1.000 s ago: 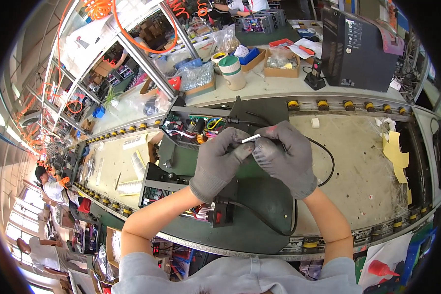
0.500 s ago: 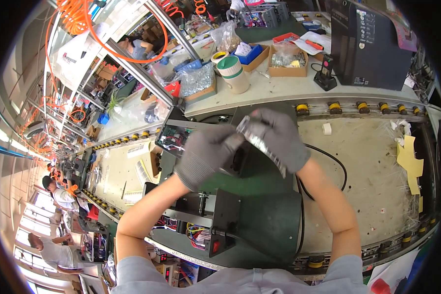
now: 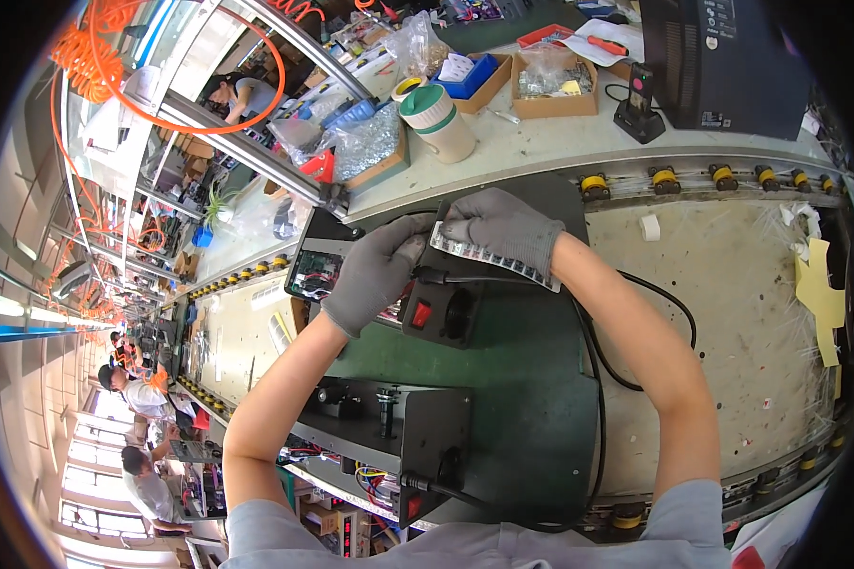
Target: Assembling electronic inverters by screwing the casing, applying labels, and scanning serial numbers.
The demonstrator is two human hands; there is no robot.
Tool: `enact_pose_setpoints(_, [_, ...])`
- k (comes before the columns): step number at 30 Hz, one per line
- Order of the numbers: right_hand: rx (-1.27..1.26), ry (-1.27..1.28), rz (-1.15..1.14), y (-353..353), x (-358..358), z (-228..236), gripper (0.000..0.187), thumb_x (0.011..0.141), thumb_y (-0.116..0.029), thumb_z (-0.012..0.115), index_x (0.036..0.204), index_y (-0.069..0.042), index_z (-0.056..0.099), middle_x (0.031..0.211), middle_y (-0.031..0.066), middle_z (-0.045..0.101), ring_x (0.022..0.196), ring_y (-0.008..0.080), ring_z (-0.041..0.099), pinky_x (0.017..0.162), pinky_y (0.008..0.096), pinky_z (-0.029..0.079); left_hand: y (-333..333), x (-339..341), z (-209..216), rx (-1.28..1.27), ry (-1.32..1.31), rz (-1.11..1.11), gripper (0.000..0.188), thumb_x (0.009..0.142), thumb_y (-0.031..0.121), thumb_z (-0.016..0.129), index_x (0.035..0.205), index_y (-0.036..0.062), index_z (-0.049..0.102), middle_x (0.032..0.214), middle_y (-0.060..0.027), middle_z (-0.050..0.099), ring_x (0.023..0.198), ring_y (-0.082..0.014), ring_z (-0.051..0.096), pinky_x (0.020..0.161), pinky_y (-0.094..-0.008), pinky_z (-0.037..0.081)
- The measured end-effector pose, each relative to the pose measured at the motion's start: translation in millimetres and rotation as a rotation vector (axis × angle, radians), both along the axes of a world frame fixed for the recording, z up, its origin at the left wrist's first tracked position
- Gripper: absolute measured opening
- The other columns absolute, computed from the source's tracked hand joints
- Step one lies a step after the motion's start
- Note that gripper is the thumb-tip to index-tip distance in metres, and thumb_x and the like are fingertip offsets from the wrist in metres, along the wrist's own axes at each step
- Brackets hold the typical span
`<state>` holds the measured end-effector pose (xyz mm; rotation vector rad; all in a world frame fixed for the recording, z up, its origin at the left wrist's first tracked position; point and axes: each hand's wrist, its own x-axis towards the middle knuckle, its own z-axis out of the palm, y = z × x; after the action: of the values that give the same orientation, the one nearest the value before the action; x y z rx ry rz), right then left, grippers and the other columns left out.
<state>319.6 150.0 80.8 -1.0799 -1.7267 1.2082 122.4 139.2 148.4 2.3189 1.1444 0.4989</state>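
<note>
Both my hands wear grey gloves. My right hand grips a long silvery strip of small parts that runs down to the right. My left hand pinches the strip's upper left end, just beside the right hand. Under them sits a black electrical unit with a red rocker switch and a black cable, on a dark green pallet. To its left an open part of the unit shows a circuit board. A second black unit lies nearer to me.
A conveyor with yellow rollers runs behind the pallet. Beyond it stand a white and green jug, cardboard boxes of parts, a handheld device in a stand and a large black case. Other people work at far left.
My head has leaned closer, so hands and pallet look larger. The hands moved up from the pallet's middle toward its far edge, and now hold a long silvery strip instead of a small white piece.
</note>
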Motion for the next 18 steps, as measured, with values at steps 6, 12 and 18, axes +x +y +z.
enact_pose_setpoints(6, [0.012, 0.036, -0.018, 1.4, -2.3, -1.9, 0.027, 0.084, -0.025, 0.060, 0.096, -0.002, 0.067, 0.078, 0.0077, 0.066, 0.072, 0.0115, 0.057, 0.073, 0.0282, 0.047, 1.7, 0.2, -1.8, -0.028, -0.032, -0.004, 0.028, 0.089, 0.011, 0.050, 0.114, 0.0028, 0.059, 0.096, -0.0176, 0.065, 0.090, -0.0234, 0.063, 0.082, -0.0312, 0.047])
enact_pose_setpoints(12, [0.000, -0.010, -0.058, -3.0, -2.7, 2.3, 0.028, 0.084, -0.026, 0.060, 0.094, -0.002, 0.067, 0.076, 0.0092, 0.066, 0.071, 0.0137, 0.059, 0.072, 0.0287, 0.047, 0.2, 1.0, -1.1, -0.050, -0.042, 0.012, 0.028, 0.089, 0.009, 0.050, 0.114, 0.0010, 0.059, 0.094, -0.0162, 0.066, 0.086, -0.0179, 0.062, 0.080, -0.0290, 0.047])
enact_pose_setpoints(18, [0.025, -0.030, -0.061, -3.7, -0.3, -1.6, 0.029, 0.083, -0.027, 0.060, 0.093, -0.001, 0.067, 0.075, 0.0102, 0.066, 0.070, 0.0142, 0.059, 0.071, 0.0293, 0.047, 0.8, 2.0, -4.6, -0.033, -0.028, 0.002, 0.027, 0.089, 0.009, 0.050, 0.113, 0.0013, 0.059, 0.095, -0.0156, 0.066, 0.087, -0.0175, 0.062, 0.081, -0.0291, 0.047])
